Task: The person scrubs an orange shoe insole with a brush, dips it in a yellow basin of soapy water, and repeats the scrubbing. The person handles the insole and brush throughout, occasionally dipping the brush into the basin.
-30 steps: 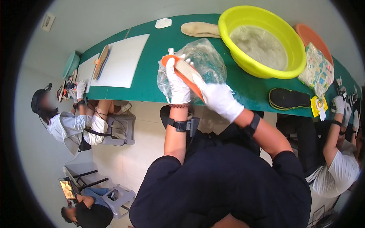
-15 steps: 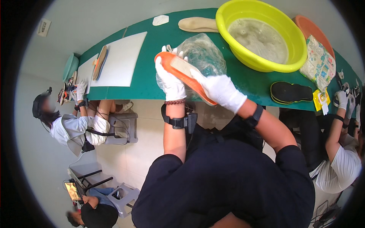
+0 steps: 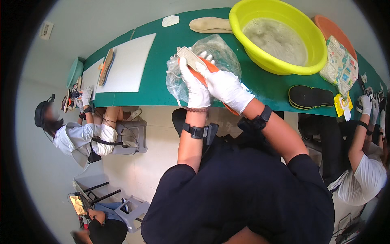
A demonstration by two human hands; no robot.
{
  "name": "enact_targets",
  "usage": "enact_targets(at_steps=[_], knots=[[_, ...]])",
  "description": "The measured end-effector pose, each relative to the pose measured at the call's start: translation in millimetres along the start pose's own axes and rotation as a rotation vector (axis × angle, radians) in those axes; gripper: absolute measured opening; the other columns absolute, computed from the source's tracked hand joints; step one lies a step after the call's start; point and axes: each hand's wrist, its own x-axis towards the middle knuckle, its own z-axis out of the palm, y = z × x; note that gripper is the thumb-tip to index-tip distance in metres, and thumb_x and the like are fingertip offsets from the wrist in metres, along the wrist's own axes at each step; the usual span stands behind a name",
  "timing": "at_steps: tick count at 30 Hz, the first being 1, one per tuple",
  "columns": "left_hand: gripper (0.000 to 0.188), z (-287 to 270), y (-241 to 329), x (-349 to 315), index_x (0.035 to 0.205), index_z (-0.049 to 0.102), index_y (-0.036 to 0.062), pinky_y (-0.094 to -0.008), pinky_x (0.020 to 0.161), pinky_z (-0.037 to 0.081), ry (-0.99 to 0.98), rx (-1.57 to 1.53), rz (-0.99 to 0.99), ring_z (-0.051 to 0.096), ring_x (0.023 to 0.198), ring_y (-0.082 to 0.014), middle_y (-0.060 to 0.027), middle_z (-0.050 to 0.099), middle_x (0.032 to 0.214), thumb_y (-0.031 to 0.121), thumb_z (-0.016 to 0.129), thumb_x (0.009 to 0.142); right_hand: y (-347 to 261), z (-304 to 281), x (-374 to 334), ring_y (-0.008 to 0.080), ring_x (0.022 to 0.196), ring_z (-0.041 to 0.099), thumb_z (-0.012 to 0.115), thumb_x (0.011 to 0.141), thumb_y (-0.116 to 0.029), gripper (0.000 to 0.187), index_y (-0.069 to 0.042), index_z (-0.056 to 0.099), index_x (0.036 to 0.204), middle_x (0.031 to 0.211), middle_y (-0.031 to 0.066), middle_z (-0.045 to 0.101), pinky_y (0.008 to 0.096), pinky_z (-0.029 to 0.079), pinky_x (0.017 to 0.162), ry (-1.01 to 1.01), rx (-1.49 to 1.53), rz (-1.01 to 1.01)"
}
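Note:
My left hand, in a white glove, is wrapped round an orange insole from below and holds it at a slant above the table's near edge. In its white glove, my right hand presses a flat beige oblong piece, perhaps a brush, against the insole's upper face. The beige piece sticks out past the insole's far end. Both gloves cover much of the insole; its lower end shows below my right hand. Beneath and behind my hands lies a crumpled clear plastic bag.
A yellow-green basin of cloudy water stands at the far right. Near it are a beige insole, a black sole, a printed packet and an orange basin. A white board lies left. Co-workers sit on both sides.
The beige piece has slid up along the insole, past its far end, with my right hand. My left hand has shifted right and the insole is tilted more steeply.

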Motion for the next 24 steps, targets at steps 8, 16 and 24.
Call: enact_targets(at_steps=[8,16,24], knots=[[0.055,-58.1,31.3,32.0,0.139,0.044,0.0166,-0.0523,0.096,0.046,-0.010,-0.098,0.075,0.055,0.112,-0.0334,-0.0155,0.053,0.127,0.047,0.045,0.094,31.1,-36.1,-56.6,0.0329,0.097,0.067,0.053,0.094,-0.017,0.050,-0.015,0.043,0.143,0.120,0.0221,0.061,0.0343,0.050,0.088,-0.374,0.391,0.147],[0.056,-38.8,31.8,22.0,0.139,0.044,0.0134,-0.0534,0.099,0.044,-0.073,-0.203,0.060,0.054,0.115,-0.0349,-0.0185,0.053,0.128,0.045,0.047,0.093,34.2,-13.6,-83.4,0.0335,0.106,0.063,0.067,0.084,-0.021,0.062,-0.013,0.046,0.141,0.122,0.0258,0.059,0.0388,0.047,0.087,-0.079,0.478,0.308],[0.071,-17.2,14.5,-21.5,0.141,0.037,0.0086,-0.0475,0.099,0.046,-0.203,-0.146,-0.278,0.054,0.119,-0.0317,-0.0172,0.050,0.136,0.054,0.055,0.088,18.8,2.7,-85.7,0.0300,0.123,0.055,0.061,0.084,-0.009,0.062,-0.008,0.042,0.143,0.136,0.0215,0.052,0.0314,0.043,0.099,0.266,0.695,0.234]])
